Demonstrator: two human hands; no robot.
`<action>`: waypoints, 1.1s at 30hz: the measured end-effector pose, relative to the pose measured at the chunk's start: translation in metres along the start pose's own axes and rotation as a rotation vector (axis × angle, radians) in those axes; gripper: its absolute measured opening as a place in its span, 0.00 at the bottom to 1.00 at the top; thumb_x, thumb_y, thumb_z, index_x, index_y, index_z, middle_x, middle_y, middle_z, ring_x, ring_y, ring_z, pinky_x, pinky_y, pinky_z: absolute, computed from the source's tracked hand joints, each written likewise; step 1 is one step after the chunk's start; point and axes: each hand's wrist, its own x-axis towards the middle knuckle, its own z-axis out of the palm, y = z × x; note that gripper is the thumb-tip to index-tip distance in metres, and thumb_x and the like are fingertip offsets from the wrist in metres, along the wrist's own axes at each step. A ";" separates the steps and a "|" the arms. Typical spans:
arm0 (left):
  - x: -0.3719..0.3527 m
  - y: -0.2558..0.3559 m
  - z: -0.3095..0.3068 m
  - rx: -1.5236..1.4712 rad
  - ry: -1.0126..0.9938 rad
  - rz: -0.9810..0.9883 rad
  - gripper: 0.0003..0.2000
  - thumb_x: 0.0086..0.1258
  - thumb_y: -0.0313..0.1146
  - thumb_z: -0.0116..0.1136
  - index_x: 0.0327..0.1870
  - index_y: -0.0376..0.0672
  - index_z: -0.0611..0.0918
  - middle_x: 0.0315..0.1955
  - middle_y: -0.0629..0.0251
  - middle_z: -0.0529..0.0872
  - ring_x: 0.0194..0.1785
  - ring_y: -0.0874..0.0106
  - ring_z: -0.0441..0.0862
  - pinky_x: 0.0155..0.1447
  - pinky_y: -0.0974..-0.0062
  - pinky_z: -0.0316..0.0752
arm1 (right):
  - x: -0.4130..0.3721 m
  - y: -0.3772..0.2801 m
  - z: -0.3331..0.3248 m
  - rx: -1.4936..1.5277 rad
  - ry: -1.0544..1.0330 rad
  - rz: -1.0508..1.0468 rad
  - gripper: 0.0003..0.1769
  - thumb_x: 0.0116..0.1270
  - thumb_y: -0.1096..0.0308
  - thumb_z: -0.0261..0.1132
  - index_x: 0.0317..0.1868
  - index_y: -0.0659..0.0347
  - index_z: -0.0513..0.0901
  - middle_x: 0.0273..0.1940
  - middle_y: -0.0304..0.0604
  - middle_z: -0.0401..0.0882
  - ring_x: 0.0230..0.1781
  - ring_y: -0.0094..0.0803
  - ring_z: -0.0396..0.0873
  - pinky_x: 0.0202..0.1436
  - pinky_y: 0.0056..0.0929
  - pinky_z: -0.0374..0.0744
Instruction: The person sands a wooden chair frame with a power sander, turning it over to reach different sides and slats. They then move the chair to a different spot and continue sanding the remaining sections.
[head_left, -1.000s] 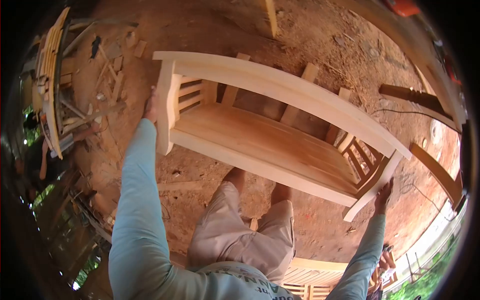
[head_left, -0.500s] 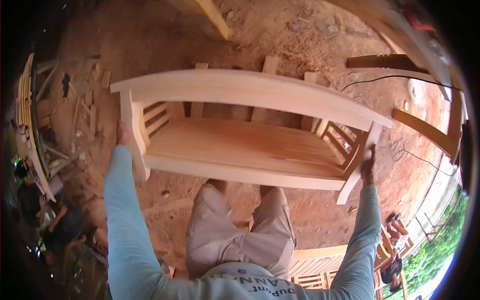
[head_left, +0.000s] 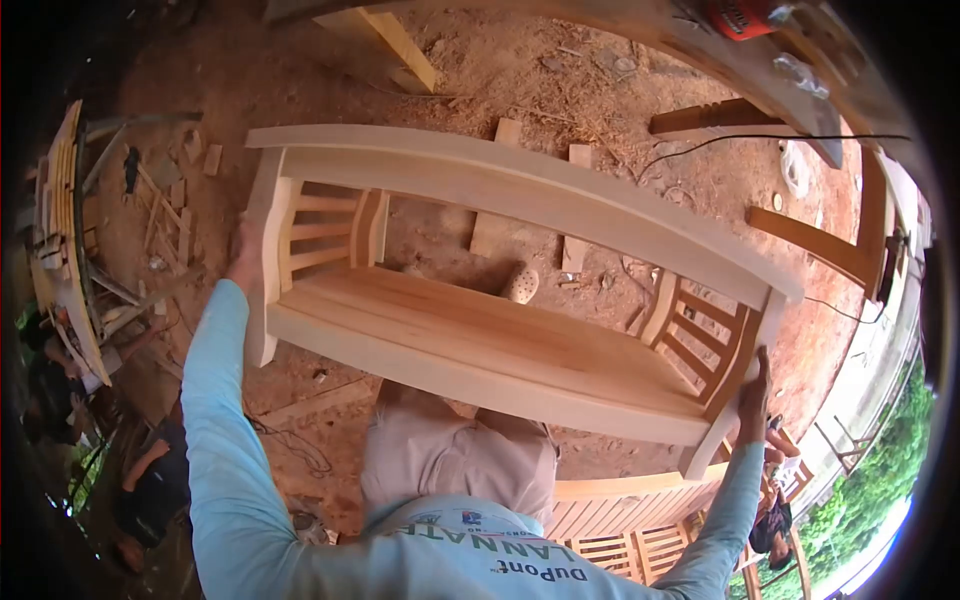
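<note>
A pale, unfinished wooden bench frame [head_left: 480, 320] spans the space in front of me, raised off the ground. It has a long curved rail [head_left: 520, 180], a flat panel and slatted ends. My left hand [head_left: 243, 260] grips the outer side of its left end, fingers partly hidden behind the wood. At the other end, my right hand [head_left: 753, 400] holds the outer edge of the lower right upright. The frame slopes, with its right end lower in view. Through its opening a perforated shoe [head_left: 521, 283] shows.
Reddish dirt ground carries wood scraps [head_left: 495, 235], shavings and a black cable [head_left: 740, 137]. Brown wooden parts [head_left: 815, 245] stand at right. A slatted bench [head_left: 620, 520] is behind me. People sit at left [head_left: 155, 465] and lower right [head_left: 775, 520]; stacked boards [head_left: 65, 240] lie left.
The bench frame has tilted, its right end dropping lower in view. Its opening shows wider, revealing the shoe. Both hands keep their hold, and my right hand has moved down with the frame.
</note>
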 end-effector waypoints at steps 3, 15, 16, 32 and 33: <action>0.027 -0.017 0.049 0.345 0.114 0.186 0.39 0.86 0.65 0.31 0.80 0.40 0.69 0.74 0.60 0.77 0.75 0.63 0.73 0.79 0.68 0.66 | -0.054 -0.029 -0.043 0.002 0.134 0.034 0.46 0.77 0.37 0.62 0.81 0.66 0.69 0.77 0.48 0.72 0.72 0.37 0.73 0.80 0.31 0.64; 0.035 -0.064 0.338 0.554 0.075 0.386 0.34 0.85 0.58 0.35 0.67 0.34 0.79 0.63 0.37 0.84 0.70 0.40 0.78 0.71 0.55 0.73 | -0.112 -0.072 -0.178 -0.047 0.462 -0.201 0.43 0.77 0.34 0.60 0.74 0.63 0.76 0.61 0.47 0.83 0.59 0.36 0.82 0.64 0.30 0.79; 0.039 -0.068 0.346 0.452 0.067 0.298 0.34 0.84 0.58 0.34 0.66 0.34 0.80 0.62 0.36 0.84 0.69 0.40 0.78 0.70 0.54 0.73 | -0.110 -0.075 -0.177 -0.062 0.476 -0.194 0.43 0.77 0.34 0.61 0.74 0.63 0.76 0.62 0.47 0.83 0.59 0.36 0.82 0.65 0.31 0.79; 0.072 -0.112 0.310 0.765 0.256 0.406 0.33 0.84 0.55 0.36 0.62 0.31 0.82 0.59 0.33 0.85 0.65 0.39 0.81 0.66 0.52 0.76 | -0.040 -0.073 -0.164 0.145 0.270 -0.077 0.48 0.79 0.37 0.58 0.85 0.64 0.61 0.84 0.46 0.60 0.84 0.38 0.60 0.85 0.36 0.57; 0.054 -0.104 0.315 0.639 0.333 0.316 0.33 0.82 0.56 0.37 0.60 0.31 0.82 0.56 0.29 0.85 0.63 0.37 0.82 0.64 0.49 0.77 | -0.046 -0.070 -0.166 0.055 0.327 -0.137 0.47 0.80 0.37 0.57 0.85 0.64 0.61 0.85 0.46 0.59 0.84 0.39 0.58 0.85 0.36 0.56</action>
